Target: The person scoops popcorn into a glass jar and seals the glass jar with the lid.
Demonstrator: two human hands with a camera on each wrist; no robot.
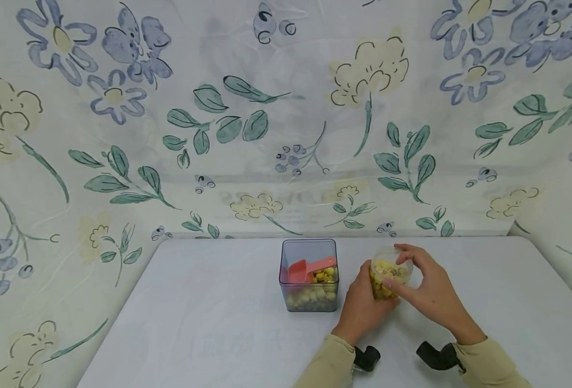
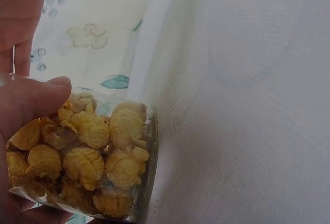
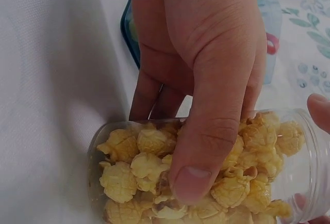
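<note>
A small clear jar [image 1: 388, 276] full of yellow popcorn is held just above the white table, right of centre. My left hand [image 1: 369, 293] wraps round its lower body; its thumb [image 3: 206, 146] lies across the jar wall [image 3: 129, 157]. My right hand [image 1: 404, 268] curls over the jar's top rim, and one of its fingertips [image 3: 320, 111] shows at the rim. The left wrist view shows the jar [image 2: 98, 157] tilted, with my finger [image 2: 28, 105] pressed on it. No frame shows whether the jar has a lid on it.
A square clear container [image 1: 309, 276] with popcorn and a red scoop [image 1: 305, 269] stands just left of my hands. The white table [image 1: 194, 323] runs to a flowered cloth backdrop [image 1: 286, 108] behind and at both sides.
</note>
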